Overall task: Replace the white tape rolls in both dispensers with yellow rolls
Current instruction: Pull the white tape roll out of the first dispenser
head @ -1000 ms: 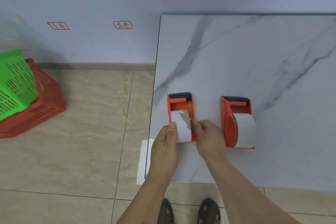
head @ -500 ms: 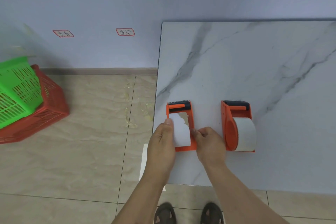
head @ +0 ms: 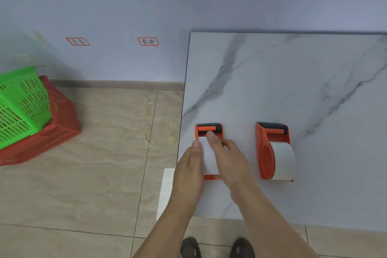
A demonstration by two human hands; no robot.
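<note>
Two orange tape dispensers stand on the marble table (head: 293,81) near its front left corner. The left dispenser (head: 209,129) holds a white roll (head: 207,159), mostly covered by my hands. My left hand (head: 189,165) grips the dispenser's left side, thumb against the roll. My right hand (head: 229,159) lies over the roll from the right, its fingertips at the roll's top near the orange bar. The right dispenser (head: 266,151) stands untouched with its white roll (head: 282,160) showing. No yellow roll is in view.
A green basket (head: 21,102) sits inside a red basket (head: 54,130) on the tiled floor at the left. A white sheet (head: 166,190) lies on the floor by the table's left edge. Tape scraps (head: 150,132) litter the tiles. My shoes (head: 217,247) show below.
My right hand has moved up from the roll's right side to lie across its top, covering the torn tape end. My left hand stays on the dispenser's left side.
</note>
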